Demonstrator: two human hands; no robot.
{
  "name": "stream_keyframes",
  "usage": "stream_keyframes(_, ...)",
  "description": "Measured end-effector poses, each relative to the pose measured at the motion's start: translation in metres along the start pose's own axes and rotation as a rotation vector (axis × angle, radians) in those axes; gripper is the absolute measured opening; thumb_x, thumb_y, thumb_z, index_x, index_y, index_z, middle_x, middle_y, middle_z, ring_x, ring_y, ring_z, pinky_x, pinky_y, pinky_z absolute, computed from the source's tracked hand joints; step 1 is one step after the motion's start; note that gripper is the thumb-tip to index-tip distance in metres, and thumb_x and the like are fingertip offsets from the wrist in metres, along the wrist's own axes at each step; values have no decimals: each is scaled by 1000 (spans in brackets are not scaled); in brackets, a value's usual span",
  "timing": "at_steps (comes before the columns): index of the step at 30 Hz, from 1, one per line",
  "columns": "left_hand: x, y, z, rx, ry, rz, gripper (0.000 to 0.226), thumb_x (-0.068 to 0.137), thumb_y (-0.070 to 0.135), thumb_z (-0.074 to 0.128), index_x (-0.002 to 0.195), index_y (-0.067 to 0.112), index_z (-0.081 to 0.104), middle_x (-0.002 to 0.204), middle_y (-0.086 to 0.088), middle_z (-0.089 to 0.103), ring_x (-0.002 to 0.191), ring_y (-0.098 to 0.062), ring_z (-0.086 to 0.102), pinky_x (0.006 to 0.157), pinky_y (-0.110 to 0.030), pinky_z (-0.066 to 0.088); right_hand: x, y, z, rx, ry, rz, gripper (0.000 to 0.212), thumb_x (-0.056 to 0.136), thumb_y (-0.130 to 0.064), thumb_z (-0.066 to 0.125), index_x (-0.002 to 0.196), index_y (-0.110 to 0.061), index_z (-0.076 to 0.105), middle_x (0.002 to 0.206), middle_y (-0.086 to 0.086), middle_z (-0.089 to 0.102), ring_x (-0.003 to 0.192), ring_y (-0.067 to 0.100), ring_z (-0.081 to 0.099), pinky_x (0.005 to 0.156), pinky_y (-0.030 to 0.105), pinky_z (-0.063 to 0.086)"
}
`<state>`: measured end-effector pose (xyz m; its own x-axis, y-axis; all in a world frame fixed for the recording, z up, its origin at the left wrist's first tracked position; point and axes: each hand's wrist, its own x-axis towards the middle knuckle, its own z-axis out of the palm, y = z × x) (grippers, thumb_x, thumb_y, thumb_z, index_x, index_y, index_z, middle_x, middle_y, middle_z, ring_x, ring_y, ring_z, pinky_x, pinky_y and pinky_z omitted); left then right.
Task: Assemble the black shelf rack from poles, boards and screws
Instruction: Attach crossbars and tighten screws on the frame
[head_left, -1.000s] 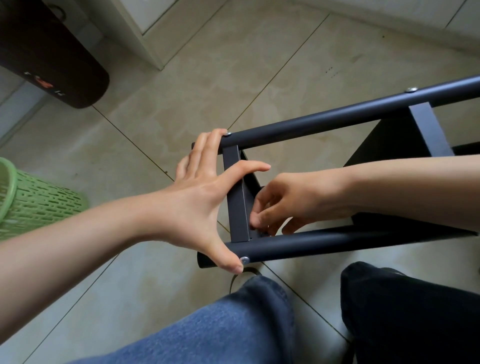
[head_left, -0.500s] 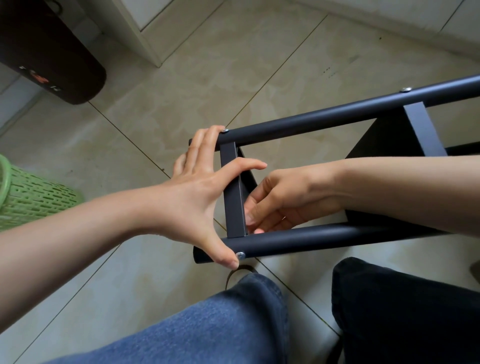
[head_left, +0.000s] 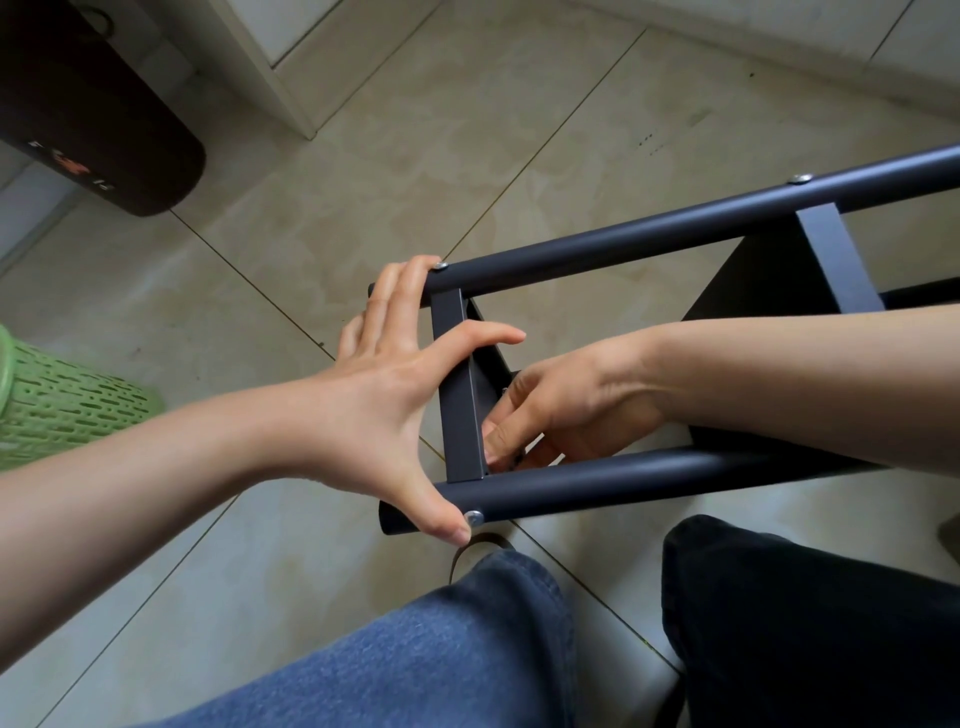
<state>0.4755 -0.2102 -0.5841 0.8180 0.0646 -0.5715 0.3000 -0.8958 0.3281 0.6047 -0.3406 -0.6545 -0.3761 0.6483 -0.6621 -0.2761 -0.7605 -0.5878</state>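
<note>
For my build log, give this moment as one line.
left hand spread, bracing both round black metal poles | right hand behind flat black crossbar, fingers curled; held item unclear | rack lying on tiled floor
</note>
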Motion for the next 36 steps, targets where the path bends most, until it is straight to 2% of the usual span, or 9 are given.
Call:
stream_keyframes(5, 0, -1, 0, -5, -4, 0, 124, 28, 81, 67, 134, 72, 4, 149, 14, -42, 133, -13, -53, 116, -46, -13, 0, -2, -4, 5, -68, 7, 7, 94, -12, 58, 93, -7, 64, 85, 5, 63, 74, 12, 64, 70, 23, 56)
stream_keyframes(10, 0, 0, 0, -13, -12, -13, 124, 27, 80, 68, 134, 73, 5, 149, 14, -43, 133, -14, -52, 119, -51, -12, 0, -1, -3, 38, -71, -15, 11, 93, -7, 58, 86, -7, 65, 82, 6, 65, 74, 14, 64, 68, 24, 57)
stream_keyframes(16, 0, -1, 0, 0, -2, -6, 124, 27, 81, 67, 135, 71, 4, 150, 13, -42, 133, -14, -53, 119, -51, -10, -2, -1, -4, 43, 4, -92, 17, 91, 4, 58, 79, -5, 66, 75, 9, 68, 64, 13, 67, 60, 22, 56)
stream_keyframes(22, 1, -1, 1, -9, -1, 0, 124, 28, 79, 69, 135, 72, 5, 149, 14, -43, 132, -12, -54, 118, -50, -10, -4, -2, -2, -2, 0, -114, 19, 92, 5, 56, 80, -6, 67, 82, 12, 66, 69, 14, 67, 63, 23, 57)
stream_keyframes(27, 1, -1, 1, -13, -5, -6, 125, 28, 79, 69, 135, 72, 4, 150, 13, -43, 133, -14, -52, 116, -48, -12, -4, -4, -3, -3, 62, -135, 14, 91, 7, 57, 90, -6, 62, 90, 17, 69, 76, 20, 71, 79, 32, 59)
stream_keyframes(36, 0, -1, 1, -20, -6, -8, 125, 27, 80, 68, 135, 72, 5, 150, 14, -42, 133, -13, -52, 119, -53, -8, -5, -4, -4, 55, 107, -133, 8, 89, 5, 61, 88, -1, 65, 91, 21, 70, 76, 22, 73, 78, 32, 61)
